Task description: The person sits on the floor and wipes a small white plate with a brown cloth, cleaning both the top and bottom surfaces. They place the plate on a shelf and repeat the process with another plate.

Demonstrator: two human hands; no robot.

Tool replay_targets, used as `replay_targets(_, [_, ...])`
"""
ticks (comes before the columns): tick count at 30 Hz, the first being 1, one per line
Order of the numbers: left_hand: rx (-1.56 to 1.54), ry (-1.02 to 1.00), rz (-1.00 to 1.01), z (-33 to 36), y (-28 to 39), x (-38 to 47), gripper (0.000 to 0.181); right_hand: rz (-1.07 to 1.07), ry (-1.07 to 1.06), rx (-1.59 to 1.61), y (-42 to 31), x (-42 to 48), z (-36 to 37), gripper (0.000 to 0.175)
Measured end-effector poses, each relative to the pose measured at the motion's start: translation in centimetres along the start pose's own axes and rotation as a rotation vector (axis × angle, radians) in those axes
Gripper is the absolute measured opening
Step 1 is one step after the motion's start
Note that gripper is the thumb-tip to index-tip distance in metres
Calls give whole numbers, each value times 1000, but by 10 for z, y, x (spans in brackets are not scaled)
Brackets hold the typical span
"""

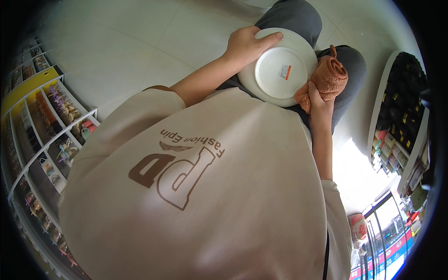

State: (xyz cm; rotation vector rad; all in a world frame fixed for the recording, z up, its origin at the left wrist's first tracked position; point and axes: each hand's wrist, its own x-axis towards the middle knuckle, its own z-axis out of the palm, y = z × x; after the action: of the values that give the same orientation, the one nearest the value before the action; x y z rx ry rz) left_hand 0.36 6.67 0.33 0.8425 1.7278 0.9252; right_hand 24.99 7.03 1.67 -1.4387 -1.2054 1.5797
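A white glossy plate or shallow bowl rests over my lap with its underside facing up. Its raised foot ring circles a small sticker with an orange strip and print. My left hand grips the far left rim, thumb lying on the underside and fingers hidden beneath. In my right hand is a bunched brown terry cloth, pressed at the right rim of the dish. One end of the cloth is rolled up, and part of it hangs down along the rim.
My knees in dark grey trousers are bent beyond the dish. Pale floor tiles lie around. Shelves with compartments of small goods stand at left. At right is a white-edged rack of dark packed items, with a wire stand nearer me.
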Motion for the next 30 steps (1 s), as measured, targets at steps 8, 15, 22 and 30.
replay_targets(8, [77, 182, 88, 8, -22, -9, 53, 68, -65, 130, 7, 9, -10, 52])
replay_targets(15, [517, -115, 583, 12, 22, 68, 78, 14, -336, -50, -23, 56, -22, 59])
replay_targets(22, [592, -81, 461, 15, 25, 42, 83, 24, -450, -165, -43, 81, -17, 58])
replay_targets(30, [221, 127, 186, 6, 0, 2, 55, 66, -134, -45, 7, -3, -18, 59])
